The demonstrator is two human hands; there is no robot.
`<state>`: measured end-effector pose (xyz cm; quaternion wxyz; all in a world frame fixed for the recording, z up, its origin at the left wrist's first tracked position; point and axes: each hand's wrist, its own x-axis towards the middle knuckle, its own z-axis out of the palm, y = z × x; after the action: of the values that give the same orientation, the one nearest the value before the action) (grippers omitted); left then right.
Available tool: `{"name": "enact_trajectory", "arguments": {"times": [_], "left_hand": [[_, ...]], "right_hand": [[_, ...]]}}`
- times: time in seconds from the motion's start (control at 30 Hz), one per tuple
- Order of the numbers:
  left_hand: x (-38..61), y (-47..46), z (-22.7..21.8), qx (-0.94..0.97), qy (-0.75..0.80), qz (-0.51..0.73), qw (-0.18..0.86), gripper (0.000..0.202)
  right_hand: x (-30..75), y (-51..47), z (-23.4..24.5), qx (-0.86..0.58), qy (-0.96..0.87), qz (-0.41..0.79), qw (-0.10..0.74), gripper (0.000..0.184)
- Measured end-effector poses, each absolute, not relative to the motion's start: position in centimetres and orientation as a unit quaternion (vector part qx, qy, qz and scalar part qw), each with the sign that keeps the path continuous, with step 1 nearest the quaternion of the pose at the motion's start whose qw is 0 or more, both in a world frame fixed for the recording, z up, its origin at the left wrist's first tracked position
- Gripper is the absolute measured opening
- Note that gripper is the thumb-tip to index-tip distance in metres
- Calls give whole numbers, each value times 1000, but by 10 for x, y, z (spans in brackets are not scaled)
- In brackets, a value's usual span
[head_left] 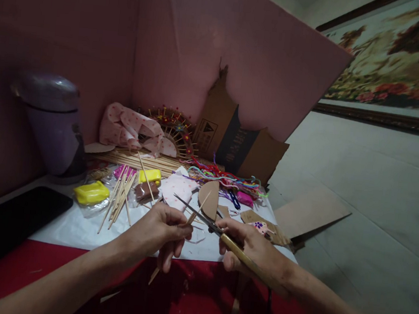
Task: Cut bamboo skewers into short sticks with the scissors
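My left hand (172,230) pinches several thin wooden sticks (205,201), whose tips point up and whose lower ends stick out below my fingers. My right hand (247,243) is wrapped round a pair of scissors (239,250) with long handles. Their dark blades are parted and point up and left, passing close by the sticks; I cannot tell whether they touch. Just beyond the blades lies a half-round piece of cardboard (209,199). Behind my left hand is a piece of white dotted cloth (178,189).
Loose sticks (118,200) lie on the left near yellow clay packs (91,193) and a brown pack (146,191). A phone (20,212) and a purple tumbler (53,130) stand further left. Behind are coloured pipe cleaners (226,175), a decorated fan-shaped piece (182,134) and upright cardboard (239,135).
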<state>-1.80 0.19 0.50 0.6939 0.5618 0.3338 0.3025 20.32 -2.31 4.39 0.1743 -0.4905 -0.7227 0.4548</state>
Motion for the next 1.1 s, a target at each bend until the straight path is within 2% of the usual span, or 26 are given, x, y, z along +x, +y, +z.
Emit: {"name": "enact_trajectory", "arguments": {"times": [0.23,0.6,0.87,1.0,1.1], "left_hand": [[-17,3,1,577,348,296,677,20],[-16,5,2,574,368,304,665,24],[-13,-1,6,610,423,343,576,32],[-13,-4,9,662,416,388,487,34],[-15,-4,10,687,399,391,465,34]], "right_hand": [[202,-30,41,-522,-744,385,158,19],[201,-30,37,-522,-749,366,181,17],[199,-29,35,-529,-748,347,202,25],[199,-30,31,-519,-742,372,205,37],[200,-30,28,-514,-741,375,214,43]]}}
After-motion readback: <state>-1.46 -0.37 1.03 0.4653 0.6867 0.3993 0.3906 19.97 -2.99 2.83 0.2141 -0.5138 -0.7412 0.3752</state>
